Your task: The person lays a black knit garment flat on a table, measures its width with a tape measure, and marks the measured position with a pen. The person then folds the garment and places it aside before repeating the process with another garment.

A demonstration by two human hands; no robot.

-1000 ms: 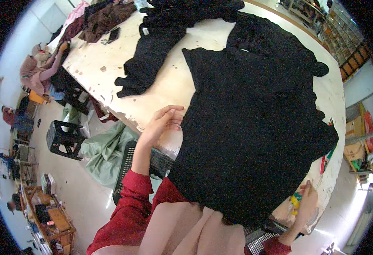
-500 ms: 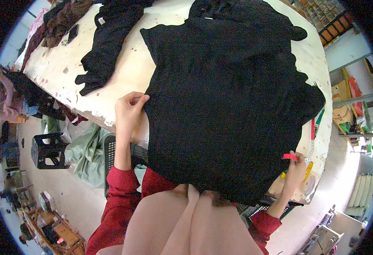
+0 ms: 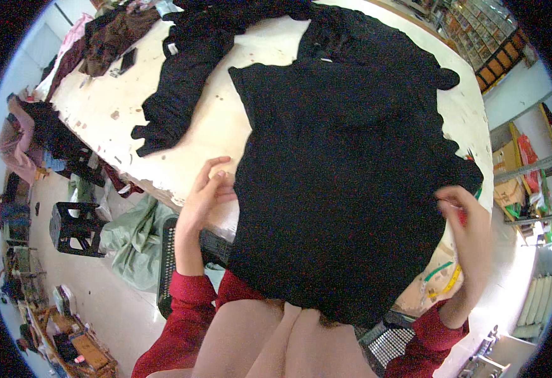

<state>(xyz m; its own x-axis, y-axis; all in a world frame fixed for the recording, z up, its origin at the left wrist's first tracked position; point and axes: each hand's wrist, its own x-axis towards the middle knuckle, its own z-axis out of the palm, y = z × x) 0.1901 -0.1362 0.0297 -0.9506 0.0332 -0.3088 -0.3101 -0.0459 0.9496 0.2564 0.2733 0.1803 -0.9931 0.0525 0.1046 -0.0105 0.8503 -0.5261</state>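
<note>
Clock centre is being taken as the middle of the black garment. At nine o'clock, the left hand is being held beside its edge, fingers spread and loosely bent; whether the cloth is being touched cannot be told. At three o'clock, the right hand is being held over the opposite edge, fingers curled; its outline is being blurred by motion, so whether anything is being pinched cannot be told. A red strip is being partly covered by these fingers.

The garment is being supported by the table, laid out broadly, its six o'clock end being draped past the table edge. Between four and five o'clock, a tape measure is being partly hidden by the garment. At ten o'clock, a second garment is being supported by the table, with brown cloth being seen farther out.

Off the table, a basket is being noted at eight o'clock, with green cloth and a stool being noted slightly above it.
</note>
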